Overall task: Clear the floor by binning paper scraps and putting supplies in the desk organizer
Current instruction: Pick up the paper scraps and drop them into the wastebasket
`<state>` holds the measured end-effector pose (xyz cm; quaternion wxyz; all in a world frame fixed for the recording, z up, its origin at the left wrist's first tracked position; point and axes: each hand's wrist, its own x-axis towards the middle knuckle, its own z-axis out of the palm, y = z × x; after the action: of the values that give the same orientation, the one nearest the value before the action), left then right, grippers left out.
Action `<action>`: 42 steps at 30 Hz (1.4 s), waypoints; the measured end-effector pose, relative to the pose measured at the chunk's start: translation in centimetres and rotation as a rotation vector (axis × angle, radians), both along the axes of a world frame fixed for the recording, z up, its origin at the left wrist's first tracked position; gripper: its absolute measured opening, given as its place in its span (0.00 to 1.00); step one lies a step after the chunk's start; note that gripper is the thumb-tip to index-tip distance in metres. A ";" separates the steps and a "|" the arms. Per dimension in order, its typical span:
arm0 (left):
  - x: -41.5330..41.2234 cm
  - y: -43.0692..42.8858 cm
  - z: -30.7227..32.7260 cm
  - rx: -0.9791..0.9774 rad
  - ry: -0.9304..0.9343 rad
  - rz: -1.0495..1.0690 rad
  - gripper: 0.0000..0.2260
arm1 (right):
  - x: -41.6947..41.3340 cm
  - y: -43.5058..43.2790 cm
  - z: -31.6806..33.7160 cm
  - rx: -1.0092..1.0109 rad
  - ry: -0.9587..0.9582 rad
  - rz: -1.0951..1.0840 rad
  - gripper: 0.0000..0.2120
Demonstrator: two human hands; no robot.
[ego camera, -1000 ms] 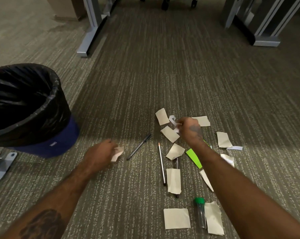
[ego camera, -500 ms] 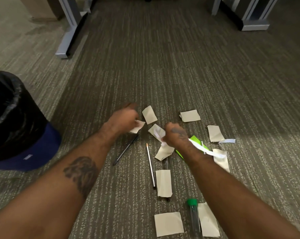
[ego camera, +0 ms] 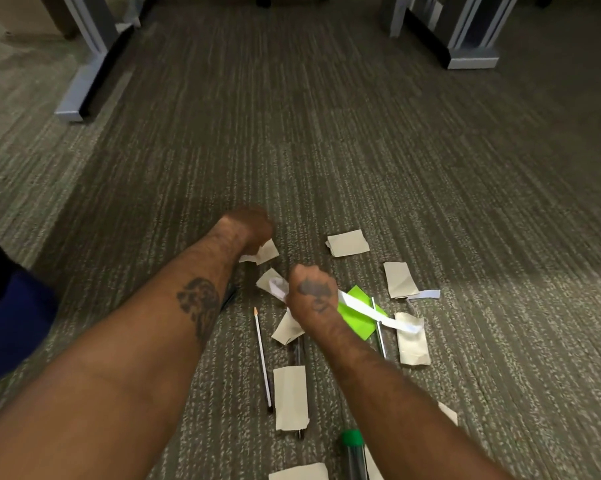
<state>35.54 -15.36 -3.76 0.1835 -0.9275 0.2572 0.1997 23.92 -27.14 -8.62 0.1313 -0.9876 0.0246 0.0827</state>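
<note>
1. On the carpet ahead of the kneeling person, paper scraps and supplies lie scattered; both arms reach forward into the cluster.
2. Left hand (ego camera: 247, 226): fingers curled closed on a beige scrap (ego camera: 262, 252) that sticks out beneath the knuckles. Whether one piece or two is pinched there I cannot tell.
3. Right hand (ego camera: 313, 294): fist closed around a long white paper strip (ego camera: 371, 311). One crumpled end pokes out on the thumb side; the other trails away to the right, across a green sheet (ego camera: 359, 322).
4. Nearest loose scrap (ego camera: 287, 327): a beige piece lying just under the right wrist, on the near side of the right fingers. The right hand is clearly the closer one.
5. Further scraps, beyond and to the right of the right fingers: one (ego camera: 347, 242) well ahead, one (ego camera: 399, 280) off to the right.
6. Supplies: a white pen (ego camera: 262, 358) lies just left of the right forearm, long axis running away from the person, tip pointing outward. A green-capped tube (ego camera: 354, 448) lies nearer the body.
7. Bin (ego camera: 12, 320): only a dark blue edge shows at far left, well apart from both hands and nearer the left.
8. Judgement: gathering is under way; most scraps remain down and no supply has been lifted.
</note>
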 end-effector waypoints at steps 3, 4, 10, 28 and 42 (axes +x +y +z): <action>0.0 -0.4 -0.3 0.015 -0.006 -0.007 0.15 | -0.1 0.0 -0.1 -0.029 -0.029 0.006 0.13; -0.1 -0.4 -0.4 -0.004 -0.018 0.001 0.14 | -0.2 -0.1 -0.1 -0.037 -0.029 0.008 0.12; -1.3 1.3 1.3 -0.124 -0.155 0.028 0.13 | -0.4 -0.3 0.3 -0.022 -0.016 -0.009 0.10; -13.5 23.9 19.3 -1.167 -0.708 0.589 0.14 | -1.1 14.6 19.4 0.590 -0.147 0.135 0.08; -23.8 37.9 20.0 -0.861 -0.812 1.108 0.18 | -6.1 33.3 26.0 0.752 0.013 0.210 0.06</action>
<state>11.78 22.53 16.26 -0.2361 -0.9096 -0.2721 -0.2070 17.78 6.13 17.35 0.4747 -0.8671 -0.1077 0.1053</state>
